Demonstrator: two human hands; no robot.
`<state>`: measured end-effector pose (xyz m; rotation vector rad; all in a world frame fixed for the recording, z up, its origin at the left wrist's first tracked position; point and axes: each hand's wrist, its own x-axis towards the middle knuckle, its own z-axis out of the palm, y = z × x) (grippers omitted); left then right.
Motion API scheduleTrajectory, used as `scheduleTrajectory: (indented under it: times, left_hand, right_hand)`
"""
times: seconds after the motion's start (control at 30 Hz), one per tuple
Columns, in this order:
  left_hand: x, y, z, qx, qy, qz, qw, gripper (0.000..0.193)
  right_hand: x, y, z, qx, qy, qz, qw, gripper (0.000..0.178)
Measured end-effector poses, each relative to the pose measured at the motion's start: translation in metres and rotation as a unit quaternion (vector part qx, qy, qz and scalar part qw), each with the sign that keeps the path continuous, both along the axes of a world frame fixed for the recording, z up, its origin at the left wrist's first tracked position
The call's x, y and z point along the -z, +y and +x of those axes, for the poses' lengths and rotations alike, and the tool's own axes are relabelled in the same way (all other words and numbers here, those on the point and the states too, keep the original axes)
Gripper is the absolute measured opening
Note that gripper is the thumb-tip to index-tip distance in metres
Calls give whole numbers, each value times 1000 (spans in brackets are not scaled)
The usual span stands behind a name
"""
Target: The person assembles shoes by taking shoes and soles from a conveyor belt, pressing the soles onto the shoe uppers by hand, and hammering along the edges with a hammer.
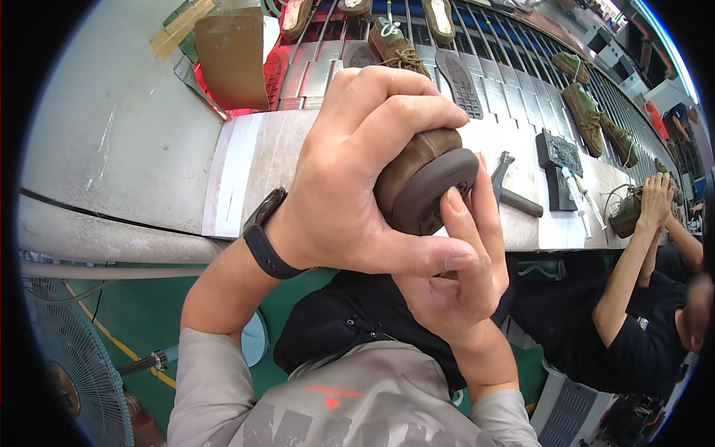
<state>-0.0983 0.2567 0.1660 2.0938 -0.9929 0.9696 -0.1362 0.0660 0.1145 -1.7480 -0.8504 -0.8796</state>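
Shoe [426, 179]: brown, dark-soled, raised between two hands. Conveyor [495, 93]: slatted, other shoes [395, 51] on it. Bench [279, 153]: pale, below the shoe. Left hand [346, 179]: gripping the upper, fingers curled over it. Right hand [463, 279]: half-curled, fingertips at the sole. Blocks [560, 153]: two, black. Hammer [521, 202]: left of the blocks. Pens [572, 190]: slim, beside the lower block.

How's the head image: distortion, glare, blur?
Head view: fisheye curves straight edges, corners go black; worktop near-white right of the shoe, detail washed out; red light beside the brown board; left hand and shoe fairly sharp, co-worker's head at the right edge smeared.
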Motion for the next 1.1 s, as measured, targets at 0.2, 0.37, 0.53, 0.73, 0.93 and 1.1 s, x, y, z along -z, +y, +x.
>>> scheduleTrajectory:
  times: [0.2,0.37,0.53,0.73,0.93,1.1]
  left_hand:
    - [-3,-3,-3,-7,-14,5,1000,106]
    - [-5,-1,-9,1,6,15,1000,70]
    - [-17,-1,-34,38,79,-2,996,48]
    - [-22,5,-55,42,165,-42,984,40]
    - [-26,5,-69,5,210,-55,976,38]
    - [-18,14,-64,12,219,-97,971,37]
  right_hand:
    - [-2,-4,-2,-13,3,-4,1000,57]
    - [3,-4,-5,-3,-3,-2,1000,65]
    - [11,-4,-13,-2,-29,-1,1000,57]
    - [23,5,-16,-1,-82,14,997,43]
    - [18,6,-19,-9,-84,1,996,39]
    - [6,7,-19,-38,-36,-33,998,46]
